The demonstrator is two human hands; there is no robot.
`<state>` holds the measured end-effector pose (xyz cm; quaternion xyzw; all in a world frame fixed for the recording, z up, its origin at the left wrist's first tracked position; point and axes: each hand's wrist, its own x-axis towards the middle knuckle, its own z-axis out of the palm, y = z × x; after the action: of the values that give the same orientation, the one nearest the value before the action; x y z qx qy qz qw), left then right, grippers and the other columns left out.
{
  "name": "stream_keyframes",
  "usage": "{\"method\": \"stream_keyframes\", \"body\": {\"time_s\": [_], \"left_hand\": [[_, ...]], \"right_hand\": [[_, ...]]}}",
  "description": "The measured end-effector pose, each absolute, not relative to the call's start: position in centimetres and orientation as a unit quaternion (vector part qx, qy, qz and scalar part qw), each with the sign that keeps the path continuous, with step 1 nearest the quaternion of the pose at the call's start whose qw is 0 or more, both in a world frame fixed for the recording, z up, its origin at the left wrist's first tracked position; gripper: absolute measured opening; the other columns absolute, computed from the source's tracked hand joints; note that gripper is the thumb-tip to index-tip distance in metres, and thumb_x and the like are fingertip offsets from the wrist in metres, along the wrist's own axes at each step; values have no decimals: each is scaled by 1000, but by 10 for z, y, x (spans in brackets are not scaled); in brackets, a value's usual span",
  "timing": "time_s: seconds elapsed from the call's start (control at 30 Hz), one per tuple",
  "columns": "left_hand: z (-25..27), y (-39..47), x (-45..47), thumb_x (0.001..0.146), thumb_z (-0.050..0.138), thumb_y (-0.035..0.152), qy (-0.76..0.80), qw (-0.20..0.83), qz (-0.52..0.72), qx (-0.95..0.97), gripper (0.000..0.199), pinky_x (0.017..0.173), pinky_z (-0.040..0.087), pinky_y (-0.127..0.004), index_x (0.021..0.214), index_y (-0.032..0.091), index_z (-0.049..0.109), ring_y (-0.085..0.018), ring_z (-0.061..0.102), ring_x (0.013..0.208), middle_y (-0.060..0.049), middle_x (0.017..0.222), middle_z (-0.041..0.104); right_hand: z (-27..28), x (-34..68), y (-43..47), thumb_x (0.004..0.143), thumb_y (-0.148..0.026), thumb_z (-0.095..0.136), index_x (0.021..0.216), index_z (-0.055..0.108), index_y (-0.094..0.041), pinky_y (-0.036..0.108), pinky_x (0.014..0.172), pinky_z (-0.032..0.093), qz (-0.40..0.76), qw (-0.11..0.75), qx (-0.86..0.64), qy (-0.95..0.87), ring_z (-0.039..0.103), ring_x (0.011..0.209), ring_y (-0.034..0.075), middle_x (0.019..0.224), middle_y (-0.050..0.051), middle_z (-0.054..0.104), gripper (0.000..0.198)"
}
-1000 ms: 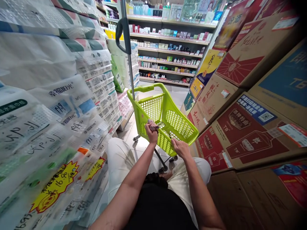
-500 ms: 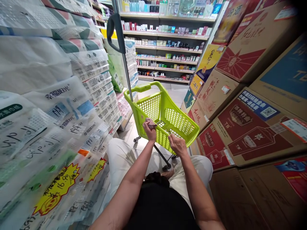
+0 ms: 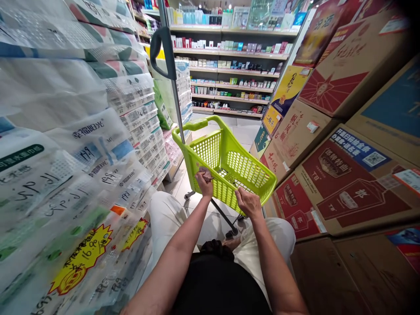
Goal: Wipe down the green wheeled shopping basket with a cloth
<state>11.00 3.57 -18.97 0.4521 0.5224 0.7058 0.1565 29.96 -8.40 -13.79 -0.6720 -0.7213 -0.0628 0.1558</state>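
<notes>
A lime-green shopping cart basket (image 3: 225, 192) with latticed sides stands on wheels in front of my knees. At the left part of its near side, my left hand (image 3: 204, 185) is closed on a crumpled pinkish-grey cloth (image 3: 205, 173), which lies against the rim. Farther right along that same side, my right hand (image 3: 248, 203) has its fingers curled over the rim, thumb side up. Through the lattice the bottom of the basket shows bare. A tall grey pole with a dark loop handle (image 3: 166, 52) rises from the cart's left corner.
Plastic-wrapped tissue packs (image 3: 92, 148) are stacked high close on my left. Cardboard drink cartons (image 3: 348, 170) form a wall on my right. Shelves of small boxed goods (image 3: 232, 63) stand behind the cart, across a tiled floor (image 3: 241, 131).
My right hand has shifted slightly right along the near rim and now curls over it more fully. The whole view has shifted a little. The left hand still holds the cloth.
</notes>
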Motion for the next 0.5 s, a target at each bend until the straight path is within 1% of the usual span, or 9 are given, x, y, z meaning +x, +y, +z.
{"method": "stream_keyframes", "body": {"time_s": [0.07, 0.13, 0.23, 0.3, 0.33, 0.5], "left_hand": [[-199, 33, 103, 71, 67, 8, 535, 169, 695, 449, 28, 89, 51, -37, 86, 23, 50, -21, 57, 92, -4, 94, 53], [-198, 34, 96, 72, 66, 9, 539, 168, 695, 445, 26, 86, 51, -37, 86, 23, 49, -21, 57, 90, -4, 92, 53], [-181, 45, 93, 76, 61, 8, 512, 134, 709, 467, 24, 93, 51, -39, 92, 23, 51, -24, 59, 102, -8, 103, 55], [-170, 50, 95, 76, 59, 5, 492, 120, 707, 494, 27, 100, 49, -40, 95, 23, 52, -24, 58, 111, -9, 111, 55], [-169, 50, 96, 74, 59, 4, 492, 124, 701, 501, 28, 101, 49, -40, 95, 23, 52, -24, 58, 111, -9, 111, 55], [-185, 43, 97, 71, 62, 5, 548, 179, 684, 448, 28, 90, 52, -39, 88, 23, 48, -22, 58, 94, -5, 96, 54]], "right_hand": [[-136, 298, -85, 108, -45, 33, 95, 64, -19, 29, 62, 14, -67, 160, -672, -720, 51, 58, 13, 72, 4, 69, 42], [-135, 297, -87, 108, -45, 35, 94, 64, -20, 29, 62, 14, -73, 161, -673, -718, 51, 57, 13, 71, 3, 69, 41], [-133, 296, -88, 107, -44, 36, 95, 65, -20, 29, 62, 14, -77, 164, -673, -717, 50, 57, 13, 70, 3, 68, 40], [-133, 296, -88, 107, -44, 36, 96, 66, -20, 29, 62, 14, -78, 167, -671, -718, 51, 57, 13, 71, 3, 69, 40], [-134, 296, -88, 107, -44, 36, 96, 66, -19, 29, 62, 15, -78, 168, -670, -719, 51, 57, 13, 71, 4, 69, 40], [-139, 301, -87, 106, -46, 36, 96, 65, -19, 29, 62, 15, -87, 173, -659, -727, 53, 57, 14, 70, 4, 69, 41]]}}
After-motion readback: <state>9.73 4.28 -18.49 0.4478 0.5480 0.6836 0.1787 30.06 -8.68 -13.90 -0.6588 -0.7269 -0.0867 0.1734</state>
